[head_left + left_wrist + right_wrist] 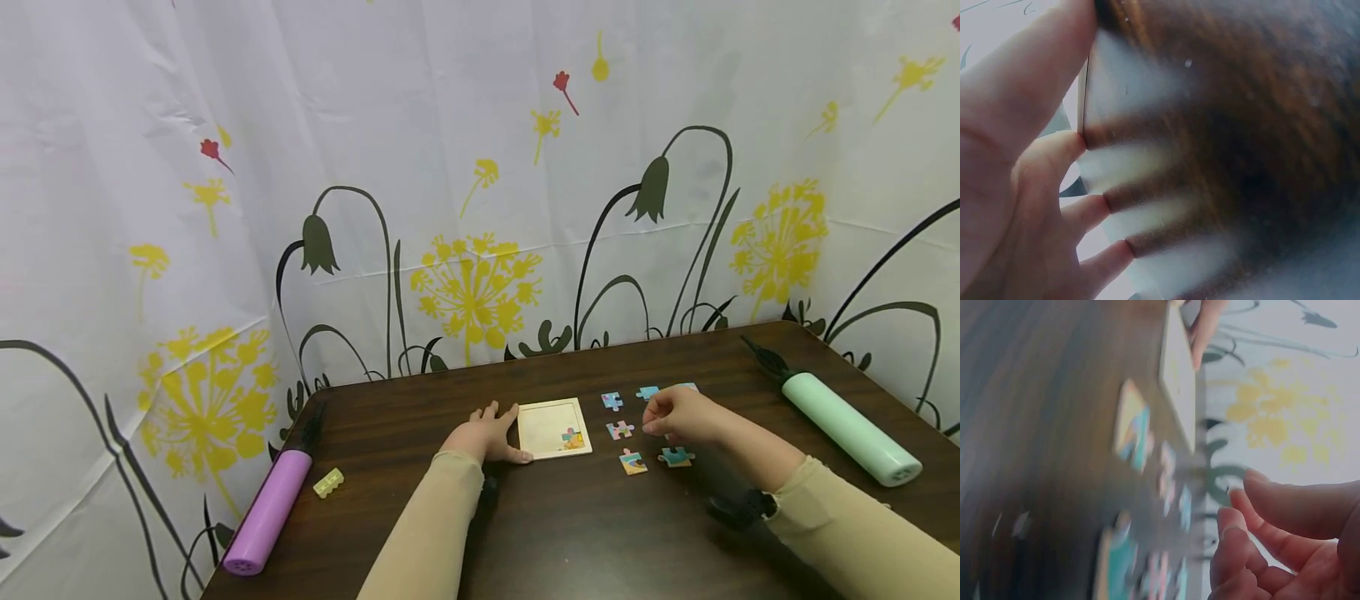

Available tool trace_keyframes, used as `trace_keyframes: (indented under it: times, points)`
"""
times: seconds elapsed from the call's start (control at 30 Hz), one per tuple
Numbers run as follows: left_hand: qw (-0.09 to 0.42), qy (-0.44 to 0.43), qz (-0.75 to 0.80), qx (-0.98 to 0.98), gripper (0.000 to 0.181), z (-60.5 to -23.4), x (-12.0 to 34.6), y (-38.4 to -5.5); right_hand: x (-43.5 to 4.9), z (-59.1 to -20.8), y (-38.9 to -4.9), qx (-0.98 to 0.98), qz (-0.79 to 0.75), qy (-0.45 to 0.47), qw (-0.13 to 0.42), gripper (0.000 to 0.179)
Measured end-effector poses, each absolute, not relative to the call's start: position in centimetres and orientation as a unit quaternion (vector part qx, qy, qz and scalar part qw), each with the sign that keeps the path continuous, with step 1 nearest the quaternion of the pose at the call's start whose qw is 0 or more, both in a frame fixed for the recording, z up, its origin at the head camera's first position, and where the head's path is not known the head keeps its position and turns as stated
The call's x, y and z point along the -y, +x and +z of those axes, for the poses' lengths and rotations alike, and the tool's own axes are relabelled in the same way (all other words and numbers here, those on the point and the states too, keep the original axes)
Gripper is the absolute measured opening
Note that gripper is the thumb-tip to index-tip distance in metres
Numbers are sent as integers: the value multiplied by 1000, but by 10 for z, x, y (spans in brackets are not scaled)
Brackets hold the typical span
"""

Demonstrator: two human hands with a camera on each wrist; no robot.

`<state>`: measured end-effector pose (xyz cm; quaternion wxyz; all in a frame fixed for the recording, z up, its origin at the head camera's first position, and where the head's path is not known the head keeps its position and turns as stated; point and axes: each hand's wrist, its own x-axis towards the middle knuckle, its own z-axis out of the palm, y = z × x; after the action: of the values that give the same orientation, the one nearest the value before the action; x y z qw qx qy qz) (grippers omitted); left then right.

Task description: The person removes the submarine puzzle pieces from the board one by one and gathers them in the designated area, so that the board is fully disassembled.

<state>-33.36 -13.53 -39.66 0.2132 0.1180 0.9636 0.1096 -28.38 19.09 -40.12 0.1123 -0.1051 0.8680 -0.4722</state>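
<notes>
A pale wooden puzzle tray [542,421] lies on the dark table, with joined jigsaw pieces [573,441] in its lower right corner. My left hand [489,435] rests at the tray's left side, fingers spread and thumb by the near corner. In the left wrist view, its fingertips [1120,249] touch down on the tabletop. My right hand [681,412] hovers over the loose pieces, fingers loosely bent, partly hiding some of them. The right wrist view shows a gap between thumb and fingers [1235,540], and no piece there. Nearest are a teal piece [677,457] and a pink piece [620,430].
More loose pieces lie right of the tray, including an orange-and-blue piece [633,463] and a blue-purple piece [612,401]. A purple pump [270,510] and a yellow block [328,482] are at left. A mint-green pump [851,427] lies at right. A printed curtain [420,167] hangs behind.
</notes>
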Motion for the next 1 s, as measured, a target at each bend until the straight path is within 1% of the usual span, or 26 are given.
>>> trace_keyframes:
  times: [0.2,0.43,0.67,0.8,0.9,1.0]
  points:
    - [211,117,114,-964,94,-399,136,-334,-157,-401,-296,-849,-501,-112,121,4]
    - [213,109,114,-964,93,-396,136,-333,-116,-407,-306,-850,-500,-123,109,6]
    - [211,111,113,-965,94,-399,137,-334,-94,-419,-314,-870,-475,-97,93,6]
    - [209,112,112,-965,95,-400,138,-334,-90,-426,-319,-883,-455,-77,79,13]
    - [207,113,109,-966,95,-400,138,-334,-89,-431,-321,-892,-440,-76,70,22]
    - [207,117,106,-966,94,-400,138,-334,-89,-434,-321,-896,-431,-82,63,28]
